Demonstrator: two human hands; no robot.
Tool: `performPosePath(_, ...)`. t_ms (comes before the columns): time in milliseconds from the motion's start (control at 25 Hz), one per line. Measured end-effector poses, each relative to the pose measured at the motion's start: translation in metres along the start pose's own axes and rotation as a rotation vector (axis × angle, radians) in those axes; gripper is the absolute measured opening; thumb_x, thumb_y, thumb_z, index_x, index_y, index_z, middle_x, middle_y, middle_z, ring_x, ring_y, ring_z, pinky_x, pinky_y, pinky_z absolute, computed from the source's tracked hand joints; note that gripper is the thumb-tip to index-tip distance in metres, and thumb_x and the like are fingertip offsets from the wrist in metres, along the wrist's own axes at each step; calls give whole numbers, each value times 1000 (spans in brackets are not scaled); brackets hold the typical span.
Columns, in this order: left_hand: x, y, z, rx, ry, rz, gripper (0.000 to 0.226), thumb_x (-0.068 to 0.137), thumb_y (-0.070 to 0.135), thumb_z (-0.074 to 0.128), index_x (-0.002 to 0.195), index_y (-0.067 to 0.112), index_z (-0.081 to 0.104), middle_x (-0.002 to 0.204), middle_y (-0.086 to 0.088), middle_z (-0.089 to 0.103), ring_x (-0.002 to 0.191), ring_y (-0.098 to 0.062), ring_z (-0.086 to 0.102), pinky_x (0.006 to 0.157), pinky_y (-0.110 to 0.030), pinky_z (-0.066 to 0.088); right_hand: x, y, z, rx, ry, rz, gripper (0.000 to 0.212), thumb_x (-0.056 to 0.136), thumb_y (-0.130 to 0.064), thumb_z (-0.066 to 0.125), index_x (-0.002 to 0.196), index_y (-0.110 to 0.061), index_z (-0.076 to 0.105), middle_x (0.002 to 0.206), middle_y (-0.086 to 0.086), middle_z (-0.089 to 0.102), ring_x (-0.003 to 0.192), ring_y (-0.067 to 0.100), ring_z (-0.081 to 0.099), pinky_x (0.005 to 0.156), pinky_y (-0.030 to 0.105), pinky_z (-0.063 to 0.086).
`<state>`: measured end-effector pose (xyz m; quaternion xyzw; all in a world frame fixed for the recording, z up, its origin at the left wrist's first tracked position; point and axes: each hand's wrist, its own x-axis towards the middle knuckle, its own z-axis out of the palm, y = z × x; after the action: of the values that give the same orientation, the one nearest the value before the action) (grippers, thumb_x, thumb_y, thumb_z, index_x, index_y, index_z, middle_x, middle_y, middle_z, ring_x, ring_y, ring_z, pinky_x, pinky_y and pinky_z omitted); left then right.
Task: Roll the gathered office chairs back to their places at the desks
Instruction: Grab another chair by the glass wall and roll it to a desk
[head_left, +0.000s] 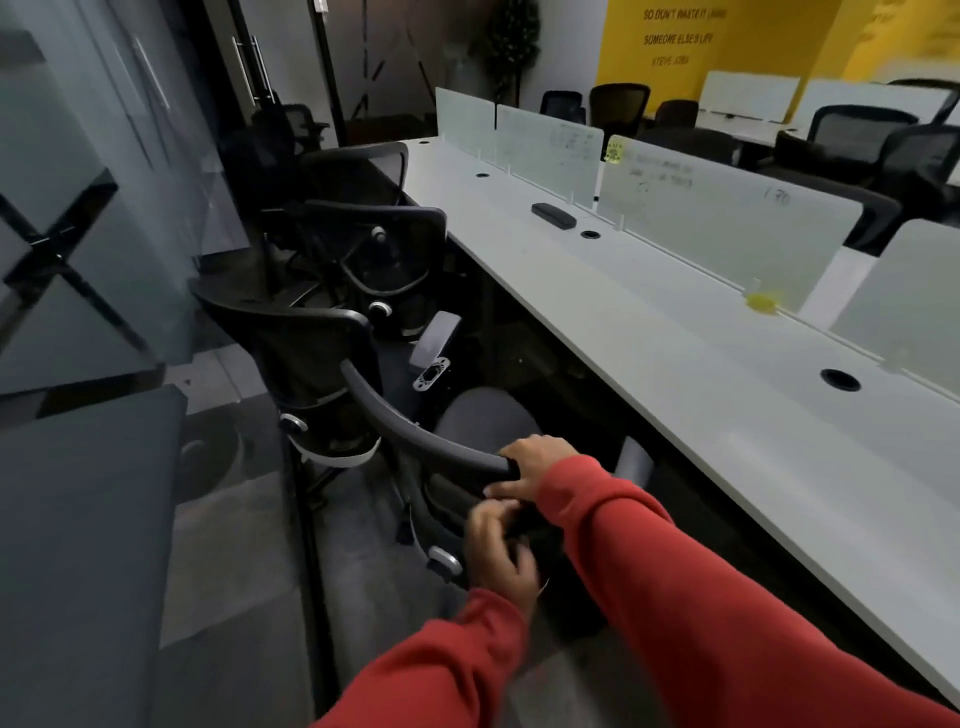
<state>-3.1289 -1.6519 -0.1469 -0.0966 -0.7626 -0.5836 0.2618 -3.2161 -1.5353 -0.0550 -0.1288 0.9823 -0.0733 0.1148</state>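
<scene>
A person in red sleeves takes hold of an office chair by its backrest. The right hand (535, 465) is wrapped over the end of the curved top rail. The left hand (501, 548), just below it, has its fingers curled round a darker part of the back frame, though blur hides exactly which part. Both hands are closed on the nearest chair (483, 415), which stands at the long white desk (649, 364) with its grey seat turned toward the desk edge and seemingly a little way beneath it.

Further along the same side, three more chairs crowd close together between the desk and the glass wall (78, 234): a mesh-backed chair (317, 364) just beside the one in hand, a third chair (384, 244) beyond it, and a fourth chair (358, 166) near the desk's far end. They sit at odd angles and nearly touching, so they look bunched rather than spaced out at their places. That side of the job looks largely still to do.

On the desk lie a black case (553, 214) and a row of frosted dividers (727, 228). Across the room the far chairs (857, 124) appear drawn up to their own desks — that part seems done, though they are too distant to be sure.
</scene>
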Motion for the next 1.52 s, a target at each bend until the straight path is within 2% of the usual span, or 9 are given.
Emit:
performPosePath(80, 30, 6, -11, 228, -23, 149, 41, 74, 31, 58, 113, 19, 55, 115, 6, 56, 103, -18, 53, 92, -43, 43, -21, 27, -4, -15, -16, 30, 47, 72, -67, 67, 97, -27, 66, 91, 0, 69, 87, 25, 66, 72, 33, 50)
performPosePath(160, 82, -1, -28, 653, -178, 320, 59, 69, 65, 57, 109, 21, 62, 109, 2, 62, 105, -18, 53, 100, -44, 33, -37, 52, -6, -74, 22, 87, 51, 65, -69, 68, 95, -28, 66, 88, -2, 69, 86, 23, 67, 72, 31, 51)
performPosePath(280, 139, 1, -35, 1104, -772, 179, 92, 47, 95, 30, 104, 30, 63, 104, 8, 64, 105, -16, 58, 99, -38, 30, -53, 82, -10, -183, 77, 130, 58, 59, -79, 65, 81, -26, 63, 82, -2, 68, 80, 22, 66, 68, 30, 47)
performPosePath(400, 138, 9, -24, 1188, -864, 194, 98, 41, 98, 22, 99, 30, 62, 101, 6, 64, 100, -16, 60, 85, -34, 36, -62, 98, -15, -231, 87, 120, 66, 57, -86, 60, 76, -23, 62, 78, -1, 68, 77, 24, 66, 67, 30, 48)
performPosePath(600, 120, 16, -20, 1138, -760, 211, 100, 37, 100, 20, 86, 25, 64, 91, 6, 66, 91, -16, 62, 81, -33, 36, -73, 99, -8, -227, 140, 104, 85, 48, -102, 43, 70, -22, 62, 60, -4, 53, 68, 24, 63, 60, 30, 46)
performPosePath(760, 101, 31, -14, 1113, -796, 255, 118, 28, 107, 1, 83, 23, 63, 88, 5, 67, 86, -18, 63, 80, -32, 39, -101, 107, -5, -234, 140, 96, 87, 46, -103, 39, 70, -23, 64, 57, -6, 52, 59, 21, 56, 58, 29, 44)
performPosePath(920, 76, 62, -1, 1068, -1004, 389, 92, 37, 103, 23, 75, 25, 52, 84, 3, 67, 82, -24, 63, 72, -32, 44, -154, 121, 7, -227, 127, 126, 87, 46, -103, 38, 69, -23, 62, 53, -6, 53, 52, 16, 55, 58, 30, 52)
performPosePath(1280, 7, 92, -1, 842, -1132, 721, 78, 55, 96, 30, 74, 22, 50, 77, 4, 62, 73, -22, 61, 67, -34, 47, -287, 96, 51, -180, 202, 348, 90, 45, -104, 30, 75, -25, 64, 62, -8, 62, 63, 12, 63, 59, 25, 41)
performPosePath(1520, 1, 100, 31, 685, -1143, 893, 76, 57, 96, 32, 70, 23, 47, 72, 3, 60, 68, -22, 60, 62, -32, 44, -328, 87, 50, -46, 97, 496, 74, 51, -95, 50, 94, -37, 64, 80, -15, 67, 80, 8, 65, 66, 27, 43)
